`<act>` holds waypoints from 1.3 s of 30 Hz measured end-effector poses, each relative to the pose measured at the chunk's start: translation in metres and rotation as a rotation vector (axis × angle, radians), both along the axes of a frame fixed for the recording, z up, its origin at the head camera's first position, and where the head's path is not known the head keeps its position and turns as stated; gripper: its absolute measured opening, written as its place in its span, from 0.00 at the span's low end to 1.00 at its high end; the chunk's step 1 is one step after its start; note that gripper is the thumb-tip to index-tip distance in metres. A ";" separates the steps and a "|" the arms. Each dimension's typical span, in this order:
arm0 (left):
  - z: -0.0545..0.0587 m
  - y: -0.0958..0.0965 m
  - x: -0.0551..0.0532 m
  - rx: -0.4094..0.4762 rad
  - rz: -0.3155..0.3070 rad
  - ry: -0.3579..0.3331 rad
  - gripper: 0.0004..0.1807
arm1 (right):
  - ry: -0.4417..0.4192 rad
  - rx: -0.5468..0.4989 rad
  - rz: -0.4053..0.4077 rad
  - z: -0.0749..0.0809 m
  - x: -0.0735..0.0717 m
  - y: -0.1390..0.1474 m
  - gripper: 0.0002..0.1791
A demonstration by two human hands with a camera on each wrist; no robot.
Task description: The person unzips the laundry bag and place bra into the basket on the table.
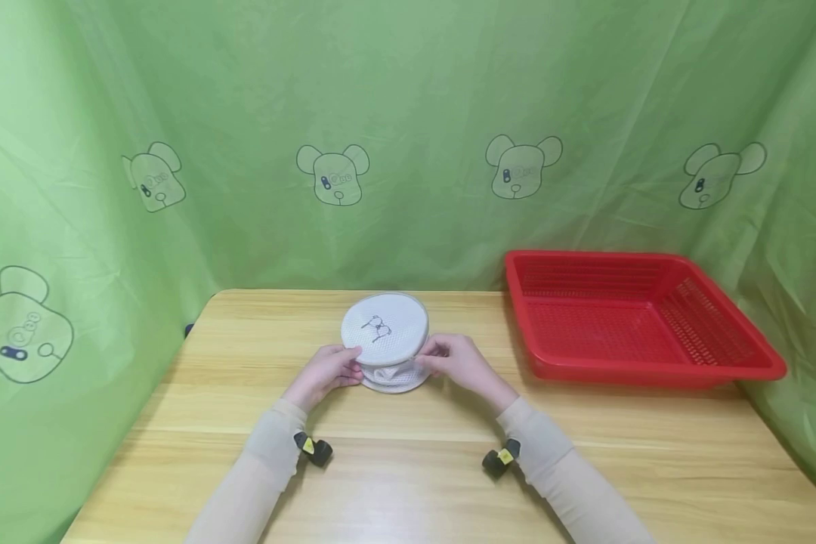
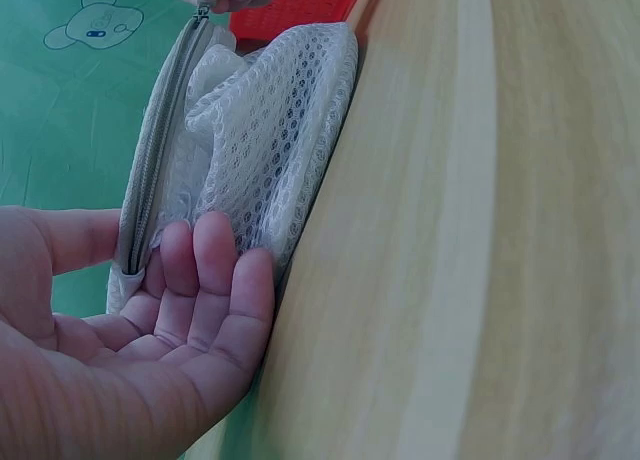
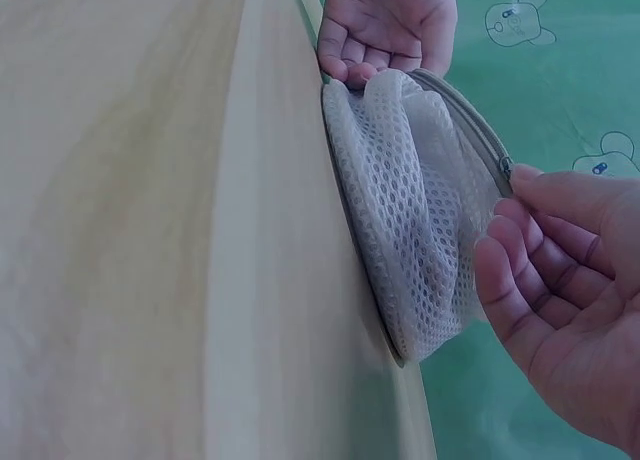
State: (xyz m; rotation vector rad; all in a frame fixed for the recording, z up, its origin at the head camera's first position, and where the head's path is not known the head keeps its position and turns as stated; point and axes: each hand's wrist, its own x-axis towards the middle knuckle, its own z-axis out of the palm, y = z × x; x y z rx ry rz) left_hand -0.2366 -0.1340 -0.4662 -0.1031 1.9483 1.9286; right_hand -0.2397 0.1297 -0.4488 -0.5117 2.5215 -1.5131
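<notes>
A round white mesh laundry bag [image 1: 384,328] with a bra-like drawing on its lid stands on the table, its soft sides partly collapsed. My left hand [image 1: 329,371] holds its left edge, thumb on the lid's rim and the other fingers curled against the mesh [image 2: 270,130] below. A zipper [image 2: 160,145] runs around under the lid. On the right side, my right hand [image 1: 459,363] pinches the zipper pull [image 3: 507,167] between thumb and index finger, with the remaining fingers loosely curled beside the mesh. The bag's inside is hidden.
A red plastic basket [image 1: 527,325] with perforated walls sits at the right back of the wooden table [image 1: 394,483]. Green curtains [image 1: 421,227] with bear-head drawings hang behind the table and on both sides.
</notes>
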 end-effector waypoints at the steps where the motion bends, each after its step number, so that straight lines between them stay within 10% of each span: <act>1: 0.000 0.000 0.000 0.001 -0.001 0.001 0.15 | 0.000 0.001 -0.007 0.000 0.000 0.000 0.06; 39: 0.001 -0.001 0.001 0.005 -0.016 0.008 0.13 | 0.019 0.014 -0.073 0.003 -0.009 0.015 0.07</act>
